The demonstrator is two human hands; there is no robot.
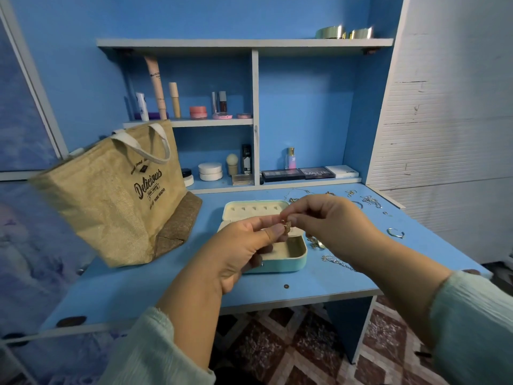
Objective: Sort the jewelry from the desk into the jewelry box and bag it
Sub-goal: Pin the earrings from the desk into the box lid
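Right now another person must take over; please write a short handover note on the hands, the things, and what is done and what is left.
Both hands, left and right, pinch one small gold piece above the open jewelry box.
Chains and rings lie on the desk, right of the box.
The bag stands to its left.
Done: cannot tell what is in the box.
Left: sort the rest, close the box, bag it.

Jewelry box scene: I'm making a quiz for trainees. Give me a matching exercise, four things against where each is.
Things:
1. jute bag
2. gold piece
3. jewelry box
4. bangle

Places:
A. pinched between left hand and right hand
B. desk's right side, beyond the right forearm
C. open, under the hands
D. upright on the desk's left

Pairs: 1-D, 2-A, 3-C, 4-B
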